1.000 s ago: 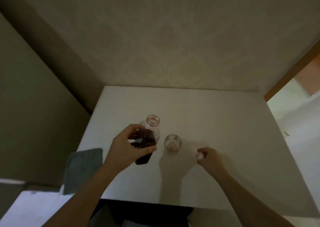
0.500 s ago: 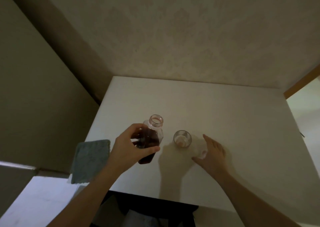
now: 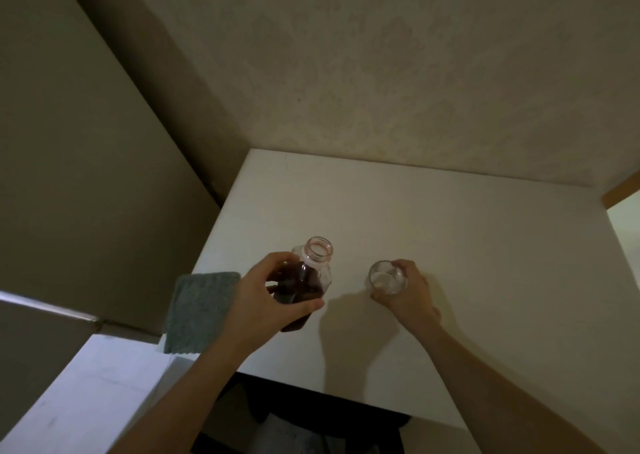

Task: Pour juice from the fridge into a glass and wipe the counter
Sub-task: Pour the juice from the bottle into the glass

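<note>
A clear plastic juice bottle point(image 3: 313, 273) with dark red juice stands uncapped and roughly upright near the front left of the white counter point(image 3: 450, 245). My left hand point(image 3: 266, 301) is wrapped around its lower body. To its right a small clear glass point(image 3: 387, 278) rests on the counter, and my right hand point(image 3: 410, 294) grips it from the right side and behind. The glass looks empty. The bottle cap is not visible.
A grey cloth point(image 3: 199, 311) lies at the counter's left front corner, partly over the edge. A patterned wall runs behind the counter. A beige panel stands to the left. A wooden door frame point(image 3: 621, 192) shows at the right edge.
My right hand moved from flat on the counter up to the glass and closed around it. The bottle stays in my left hand. The camera view shifted left.
</note>
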